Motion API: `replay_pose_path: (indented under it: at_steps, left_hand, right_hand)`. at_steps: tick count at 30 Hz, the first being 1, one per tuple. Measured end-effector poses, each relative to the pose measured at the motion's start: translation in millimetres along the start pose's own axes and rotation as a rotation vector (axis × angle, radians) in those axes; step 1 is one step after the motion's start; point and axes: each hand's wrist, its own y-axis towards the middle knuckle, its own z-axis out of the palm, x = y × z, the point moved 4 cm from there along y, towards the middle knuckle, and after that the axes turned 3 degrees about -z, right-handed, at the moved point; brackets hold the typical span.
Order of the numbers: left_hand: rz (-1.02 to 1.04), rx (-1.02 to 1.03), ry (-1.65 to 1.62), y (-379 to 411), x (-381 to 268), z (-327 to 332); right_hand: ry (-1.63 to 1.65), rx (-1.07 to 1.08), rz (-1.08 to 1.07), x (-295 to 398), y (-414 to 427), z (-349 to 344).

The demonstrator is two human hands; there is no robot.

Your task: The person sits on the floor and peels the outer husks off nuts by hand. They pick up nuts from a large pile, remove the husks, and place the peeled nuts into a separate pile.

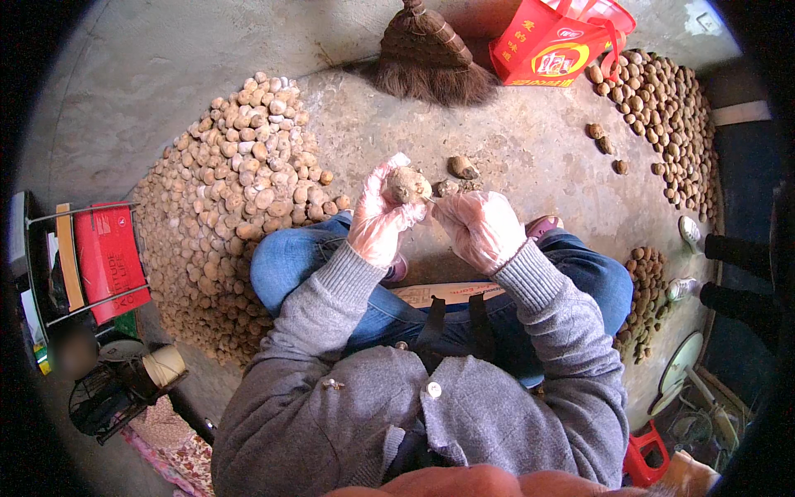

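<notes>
My left hand (384, 208), in a thin clear plastic glove, holds a round, pale brown tuber (408, 185) between thumb and fingers. Beside it my right hand (483, 228), gloved the same way, is closed around a thin tool (432, 200). Only the tool's narrow tip shows, at the tuber's lower right side; my fist hides the rest. On the concrete floor just beyond my hands lies a brown tuber (463, 167) with a dark end. A smaller lumpy piece (447, 187) rests nearer, partly behind my right hand.
A large heap of pale tubers (236, 168) spreads to my left. Darker ones (671, 130) lie at the far right, with another pile (646, 292) nearer. A fibre broom (431, 56) and a red bag (562, 46) stand by the wall. Someone's shoes (686, 289) are at right.
</notes>
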Motion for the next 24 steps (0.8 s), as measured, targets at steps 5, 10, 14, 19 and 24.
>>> replay_pose_path:
  at_steps: [5, 10, 14, 19, 24]
  left_hand:
    - [0.103, -0.04, 0.153, -3, 4, -5]
    - [0.089, 0.018, 0.268, -10, 3, 1]
    - [0.117, -0.097, 0.255, -3, 6, -13]
    - [0.19, -0.114, 0.297, -7, 1, -7]
    - [0.241, -0.127, 0.404, -6, 3, -7]
  right_hand:
    - [-0.197, 0.045, 0.001, -7, 2, 9]
    - [-0.219, -0.046, 0.173, -29, 9, -1]
    - [0.057, -0.115, -0.176, -9, 1, -2]
    - [-0.064, 0.098, -0.03, -3, 3, 11]
    - [-0.121, 0.091, 0.048, 0, 0, 19]
